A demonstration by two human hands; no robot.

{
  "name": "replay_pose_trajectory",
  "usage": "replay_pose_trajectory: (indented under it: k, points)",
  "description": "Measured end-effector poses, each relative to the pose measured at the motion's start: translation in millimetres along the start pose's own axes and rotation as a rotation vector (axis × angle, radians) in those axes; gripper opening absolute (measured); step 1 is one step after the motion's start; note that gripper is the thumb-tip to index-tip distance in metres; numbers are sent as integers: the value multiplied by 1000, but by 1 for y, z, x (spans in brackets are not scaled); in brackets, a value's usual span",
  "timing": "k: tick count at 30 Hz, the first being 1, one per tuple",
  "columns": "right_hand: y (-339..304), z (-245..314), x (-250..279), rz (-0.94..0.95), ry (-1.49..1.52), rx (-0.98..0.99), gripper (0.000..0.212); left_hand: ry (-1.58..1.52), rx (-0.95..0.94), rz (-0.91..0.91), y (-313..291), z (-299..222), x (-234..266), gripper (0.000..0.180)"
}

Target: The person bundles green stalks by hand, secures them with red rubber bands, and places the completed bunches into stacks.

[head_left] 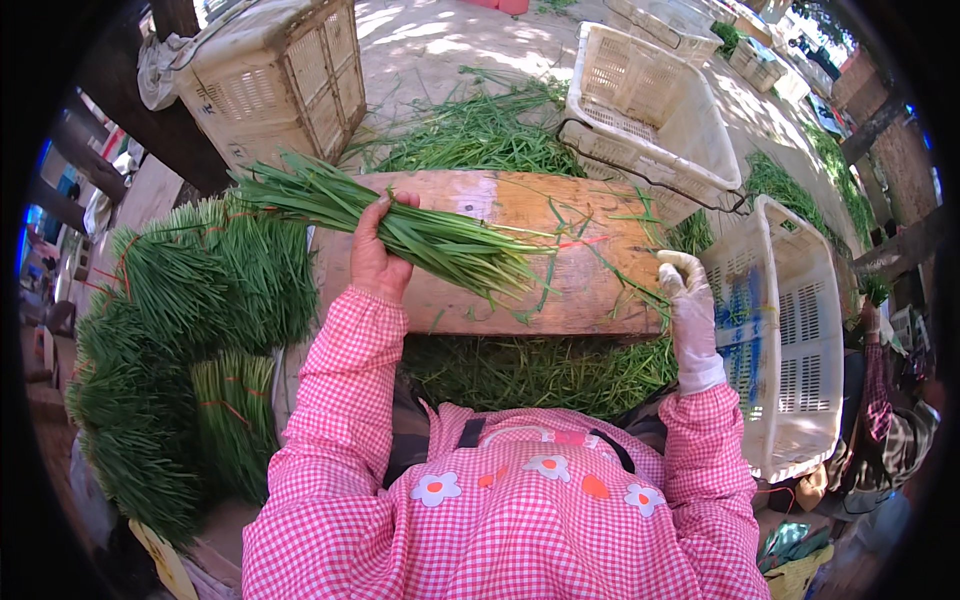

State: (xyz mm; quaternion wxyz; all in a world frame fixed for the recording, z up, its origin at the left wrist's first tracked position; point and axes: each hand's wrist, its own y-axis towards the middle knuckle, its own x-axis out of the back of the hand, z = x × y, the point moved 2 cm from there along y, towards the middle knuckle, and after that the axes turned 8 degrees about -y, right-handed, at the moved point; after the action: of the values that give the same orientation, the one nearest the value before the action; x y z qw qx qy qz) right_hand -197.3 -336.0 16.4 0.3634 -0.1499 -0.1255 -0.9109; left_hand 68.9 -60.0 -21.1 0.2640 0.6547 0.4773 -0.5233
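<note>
My bare left hand (pixel 378 250) is wrapped round a loose bunch of green chives (pixel 430 235), held above the wooden board (pixel 470 318) with its leafy tips toward the left and the pale stalk ends toward the right. My right hand (pixel 688 305), in a whitish glove, is at the board's right edge with its fingers curled together. A thin dark sliver shows by its fingertips; what they hold, if anything, I cannot make out. A red band (pixel 583 242) lies on the board among stray leaves, near the stalk ends.
Tied chive bundles (pixel 170 290) are piled at my left. An upright white crate (pixel 815 330) stands close at my right, another white crate (pixel 650 110) beyond the board. At the far left is a large crate (pixel 270 90). Loose leaves (pixel 480 135) cover the ground behind the board.
</note>
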Motion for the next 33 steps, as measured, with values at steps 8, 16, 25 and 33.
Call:
replay_pose_trajectory:
  k: [8,16,25,33]
  points:
    - [-17,50,-112,306,-497,237,29,-25,23,-56,-9,13,-3,19]
    - [7,26,-88,292,1109,-248,15,16,22,-82,-8,12,5,17]
    - [-4,-16,0,258,-369,159,26,12,19,-94,-12,15,2,18]
    - [-12,31,-117,372,-497,309,32,16,74,-74,-15,30,-1,18]
